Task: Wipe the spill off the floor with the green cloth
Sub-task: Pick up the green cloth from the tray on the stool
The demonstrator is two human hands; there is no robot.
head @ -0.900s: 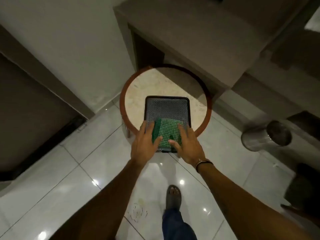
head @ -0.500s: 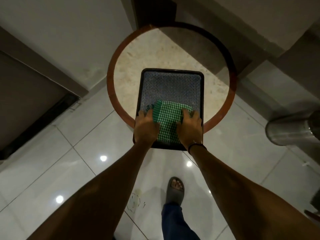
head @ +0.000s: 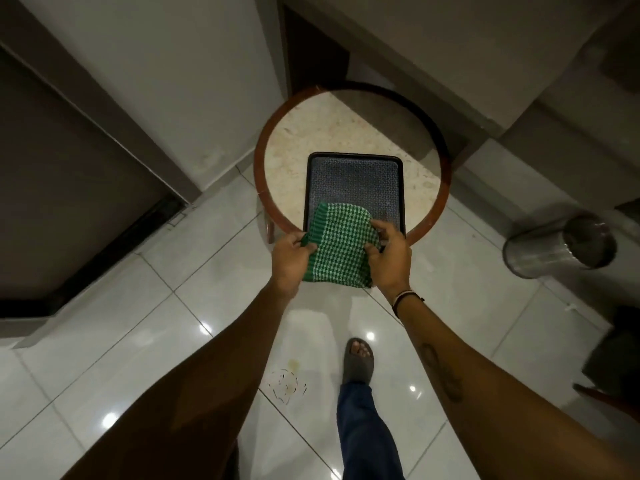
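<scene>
The green checked cloth (head: 337, 247) is folded and held between both hands over the near edge of a black tray (head: 353, 181). My left hand (head: 291, 259) pinches its left edge. My right hand (head: 389, 258) grips its right side. The spill (head: 285, 381) shows as a small stain with thin dark streaks and a yellowish spot on the white floor tiles, below my left forearm and left of my foot.
The tray rests on a round stone-topped table with a brown rim (head: 263, 188). A steel bin (head: 557, 245) stands on the floor at the right. My sandalled foot (head: 358, 360) is planted beside the spill. Walls and a dark doorway close off the left and back.
Both hands went from resting on the cloth on the tray to gripping it and lifting it toward me off the tray's near edge. The camera view has pulled back.
</scene>
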